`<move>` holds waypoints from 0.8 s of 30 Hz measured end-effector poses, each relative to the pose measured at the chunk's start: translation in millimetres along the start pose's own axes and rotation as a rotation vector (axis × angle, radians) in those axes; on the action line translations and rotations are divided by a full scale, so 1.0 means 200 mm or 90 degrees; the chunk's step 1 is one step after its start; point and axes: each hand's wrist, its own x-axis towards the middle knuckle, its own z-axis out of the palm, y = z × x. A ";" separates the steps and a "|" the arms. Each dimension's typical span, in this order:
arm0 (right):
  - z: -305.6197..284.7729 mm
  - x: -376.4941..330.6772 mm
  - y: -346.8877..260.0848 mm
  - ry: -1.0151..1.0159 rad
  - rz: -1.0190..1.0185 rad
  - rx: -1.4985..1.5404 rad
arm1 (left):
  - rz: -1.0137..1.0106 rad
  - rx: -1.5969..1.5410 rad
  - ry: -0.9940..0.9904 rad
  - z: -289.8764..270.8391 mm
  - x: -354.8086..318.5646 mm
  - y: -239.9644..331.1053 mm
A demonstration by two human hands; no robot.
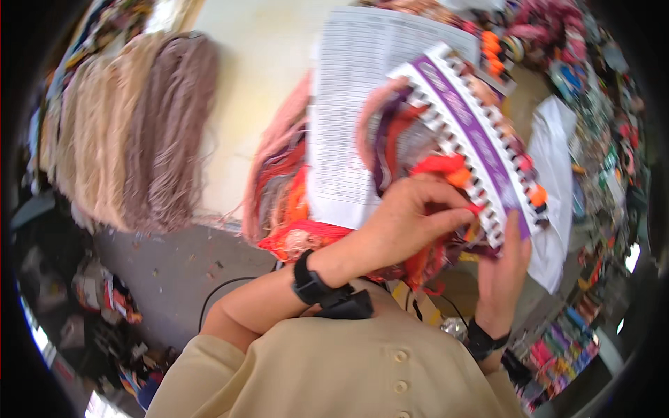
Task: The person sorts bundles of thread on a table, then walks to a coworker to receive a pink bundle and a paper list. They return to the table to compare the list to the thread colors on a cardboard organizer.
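Thread card point(465, 132), white with a purple band and notched edges, rests in the right hand point(505, 268), gripped from below. Left hand point(408, 219) pinches an orange-red strand point(446, 167) at a notch. Risk: loose strands under the left wrist may snag and tangle.

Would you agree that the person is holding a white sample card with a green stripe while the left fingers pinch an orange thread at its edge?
Not quite: the stripe on the sample card is purple, not green, as the head view shows. The rest holds: the right hand supports the white card from below, and the left fingers pinch an orange thread at its edge.
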 end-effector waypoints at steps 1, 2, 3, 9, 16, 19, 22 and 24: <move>-0.02 0.00 -0.01 -0.015 -0.011 -0.034 | 0.001 -0.046 -0.016 0.00 0.00 -0.01; -0.04 0.01 0.00 -0.038 0.013 0.042 | -0.026 -0.097 -0.038 0.00 0.01 -0.02; -0.02 0.01 0.01 -0.031 0.003 0.049 | -0.052 -0.147 -0.061 0.00 0.00 -0.03; 0.00 0.03 0.01 -0.027 0.002 0.052 | -0.058 -0.144 -0.071 0.05 0.00 -0.06; 0.01 0.03 0.03 -0.003 -0.004 0.029 | -0.100 -0.154 -0.066 0.09 0.01 -0.07; 0.03 0.02 0.02 0.016 -0.010 0.034 | -0.055 -0.177 -0.052 0.10 0.02 -0.10; -0.01 0.04 0.02 0.004 -0.002 0.032 | -0.090 -0.262 -0.059 0.08 0.02 -0.09; -0.04 0.05 0.05 -0.003 0.010 0.031 | -0.154 -0.344 -0.095 0.05 0.03 -0.06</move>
